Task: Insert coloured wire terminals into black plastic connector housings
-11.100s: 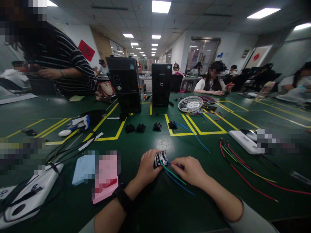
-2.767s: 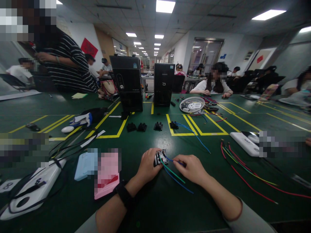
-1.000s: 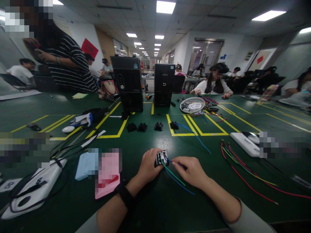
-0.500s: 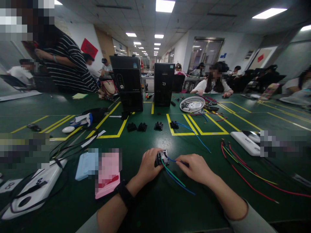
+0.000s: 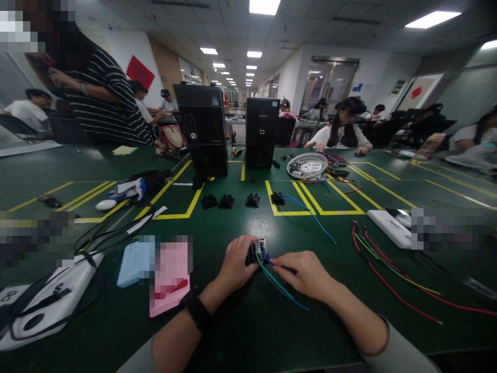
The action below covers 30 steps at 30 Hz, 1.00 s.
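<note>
My left hand (image 5: 237, 259) is closed around a small black terminal block (image 5: 259, 248) with a light top, holding it just above the table. A green wire (image 5: 274, 278) and a blue wire (image 5: 291, 300) hang from its near side. My right hand (image 5: 305, 272) is closed to the right of the block, pinching a second blue wire (image 5: 267, 257) that runs up to the block. Fingers and wires hide exactly where its tip sits. Farther off stand several similar black blocks (image 5: 227, 201); one block (image 5: 277, 198) has a blue wire on it.
Red, green and yellow wires (image 5: 388, 269) lie at the right, near a white power strip (image 5: 388, 228). A pink box (image 5: 171, 274), a blue box (image 5: 134, 264) and a cabled white device (image 5: 58, 305) are left. Two black computer towers (image 5: 204, 134) and a white basket (image 5: 306, 165) stand beyond.
My right hand has moved left, closer to the block, bringing the pinched blue wire with it. My left hand keeps its hold on the block. The view has shifted slightly.
</note>
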{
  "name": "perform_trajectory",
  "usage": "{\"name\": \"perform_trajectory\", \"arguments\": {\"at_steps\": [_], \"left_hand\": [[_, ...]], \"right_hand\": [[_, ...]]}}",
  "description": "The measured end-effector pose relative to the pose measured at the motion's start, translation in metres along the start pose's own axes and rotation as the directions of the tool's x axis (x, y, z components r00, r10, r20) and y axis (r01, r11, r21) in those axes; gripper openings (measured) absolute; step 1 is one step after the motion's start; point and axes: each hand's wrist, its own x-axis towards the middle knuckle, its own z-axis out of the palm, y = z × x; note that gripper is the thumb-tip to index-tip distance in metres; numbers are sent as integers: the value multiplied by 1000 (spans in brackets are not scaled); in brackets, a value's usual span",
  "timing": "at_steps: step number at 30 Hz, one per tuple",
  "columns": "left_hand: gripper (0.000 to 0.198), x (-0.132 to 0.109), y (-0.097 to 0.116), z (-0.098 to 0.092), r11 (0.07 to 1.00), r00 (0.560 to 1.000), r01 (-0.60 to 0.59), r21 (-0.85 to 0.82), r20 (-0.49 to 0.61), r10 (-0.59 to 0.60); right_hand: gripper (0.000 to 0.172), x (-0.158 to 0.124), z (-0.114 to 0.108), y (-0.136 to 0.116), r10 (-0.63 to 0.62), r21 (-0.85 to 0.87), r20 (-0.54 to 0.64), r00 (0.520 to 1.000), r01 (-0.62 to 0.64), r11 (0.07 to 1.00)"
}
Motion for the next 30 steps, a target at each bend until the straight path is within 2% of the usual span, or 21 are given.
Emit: {"name": "perform_trajectory", "arguments": {"at_steps": [4,7,12,15,18,20,23,26,30], "left_hand": [[40,0,0,0,1000,1000,-5,1,-3,5],[40,0,0,0,1000,1000,-10,5,-1,10],[40,0,0,0,1000,1000,-1,1,8,1],[40,1,1,0,1000,1000,5,3,8,-5],[39,1,2,0,1000,1000,3,6,3,-3],[39,1,2,-1,1000,1000,2,7,0,-2],[38,1,3,-2,1000,1000,0,7,-2,0],[38,1,2,-2,1000,1000,-4,11,-9,4],[39,0,2,-1,1000,1000,-4,12,-4,4]], "right_hand": [[24,1,-2,2,43,-61,63,997,-39,997],[21,1,-5,4,122,-144,76,990,-110,983],[21,1,-11,4,244,-171,-27,969,-245,954],[22,1,-8,3,223,-102,-116,968,-235,967],[23,1,-2,1,140,-13,-155,978,-143,990],[24,1,2,1,77,27,-124,989,-74,997],[25,1,4,4,35,-2,-3,999,-35,999],[23,1,2,6,99,-98,70,993,-92,991],[19,1,-5,5,232,-182,47,972,-220,958]]}}
